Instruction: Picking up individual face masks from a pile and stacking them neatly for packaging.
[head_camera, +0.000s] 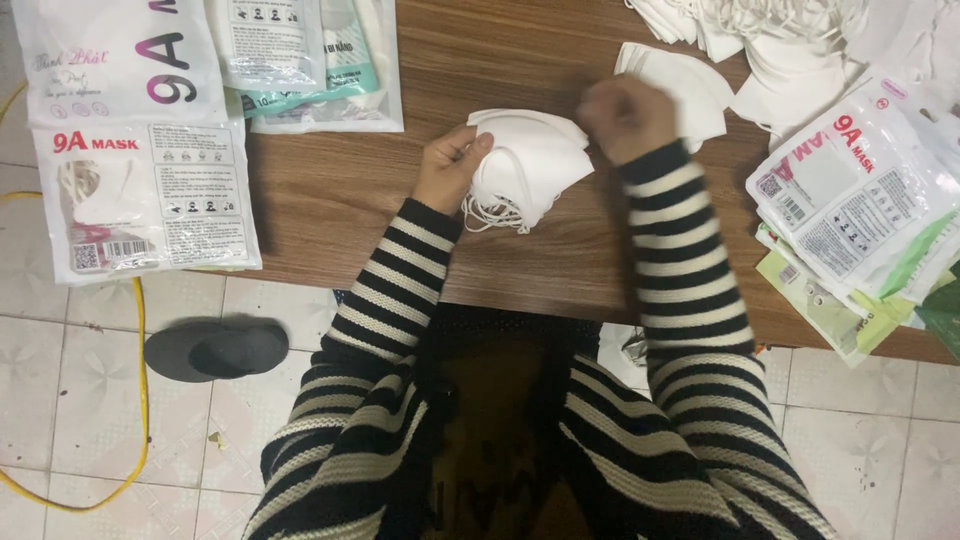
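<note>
Folded white face masks (535, 165), a stack, sit on the wooden table (330, 200) between both hands. Long axis runs left-right, slightly tilted; ear loops dangle at the near-left end. Left hand (452, 165) clamps the stack's left end. Right hand (628, 115), blurred and fisted, is at its far-right corner; grip indeterminate. Packaged masks (150, 190) lie left; more packets (860, 190) right.

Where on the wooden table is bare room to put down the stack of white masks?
Bare wood lies left of the left hand, between it and the printed packets, and above the mask stack toward the far edge of the table. The right side is crowded with loose masks and piled packets.
</note>
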